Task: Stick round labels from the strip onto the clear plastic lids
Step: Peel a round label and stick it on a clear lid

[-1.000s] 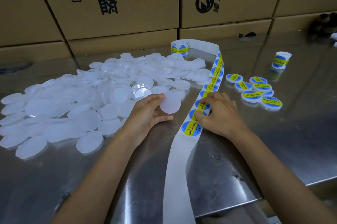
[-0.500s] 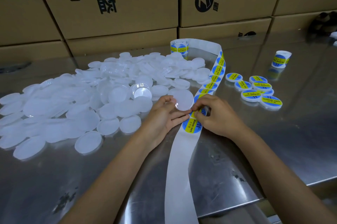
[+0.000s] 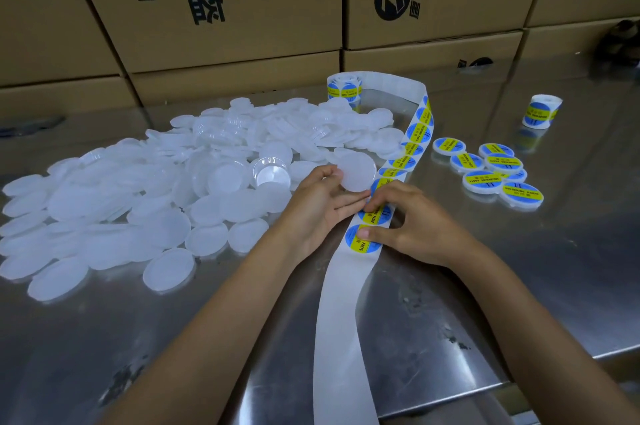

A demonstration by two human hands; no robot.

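My left hand [image 3: 322, 203] holds one clear plastic lid [image 3: 358, 173] between thumb and fingers, just left of the label strip. The white backing strip [image 3: 341, 320] runs from a roll [image 3: 344, 87] at the back down to the table's front edge, carrying blue-and-yellow round labels. My right hand [image 3: 412, 220] rests on the strip, its thumb on the lowest label [image 3: 362, 241] and its fingertips on the label [image 3: 375, 215] above it. A big heap of unlabelled lids [image 3: 156, 196] lies to the left. Several labelled lids [image 3: 491, 170] lie to the right.
The work surface is a steel table [image 3: 519, 286] whose front edge runs along the lower right. A second small label roll [image 3: 541, 111] stands at the back right. Cardboard boxes [image 3: 225, 2] form a wall behind the table.
My left hand has carried the lid to the right, up against the strip. My right hand's thumb has slid down onto the lowest label while its fingers stay on the strip.
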